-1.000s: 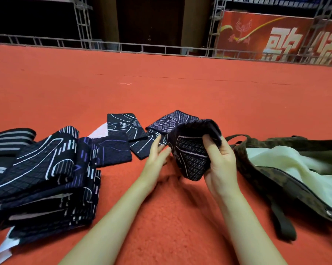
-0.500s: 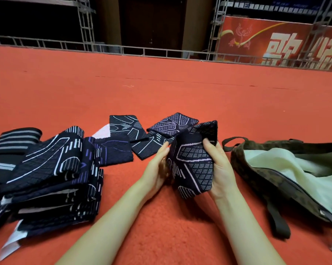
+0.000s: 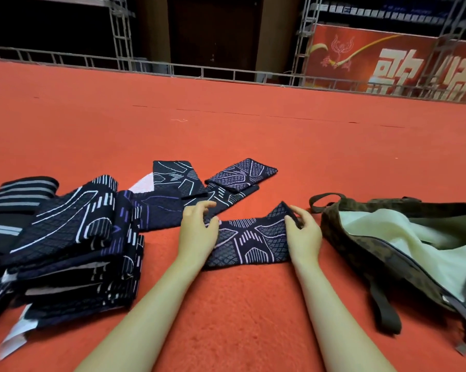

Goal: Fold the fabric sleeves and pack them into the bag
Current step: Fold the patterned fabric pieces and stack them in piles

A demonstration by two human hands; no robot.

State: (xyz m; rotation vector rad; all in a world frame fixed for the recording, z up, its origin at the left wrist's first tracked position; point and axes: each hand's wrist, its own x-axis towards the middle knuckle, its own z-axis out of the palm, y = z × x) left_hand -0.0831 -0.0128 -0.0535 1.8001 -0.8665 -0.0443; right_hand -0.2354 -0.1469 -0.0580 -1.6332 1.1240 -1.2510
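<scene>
A dark patterned fabric sleeve (image 3: 249, 244) lies spread flat on the red carpet between my hands. My left hand (image 3: 198, 229) pinches its left end with curled fingers. My right hand (image 3: 304, 233) pinches the right end, whose corner stands turned up. Several folded sleeves (image 3: 213, 181) lie just beyond it. A pile of dark sleeves (image 3: 65, 245) is stacked at the left. The camouflage bag (image 3: 360, 253) lies open at the right, showing its pale lining (image 3: 403, 242).
The red carpet (image 3: 226, 124) stretches far ahead to a metal rail (image 3: 172, 69) and truss. A red banner (image 3: 387, 63) stands behind the rail at right. The bag's dark strap (image 3: 386, 310) trails toward me.
The sleeve, held bunched up in the air between both hands, has been lowered and spread flat on the carpet. Both hands moved apart to its two ends.
</scene>
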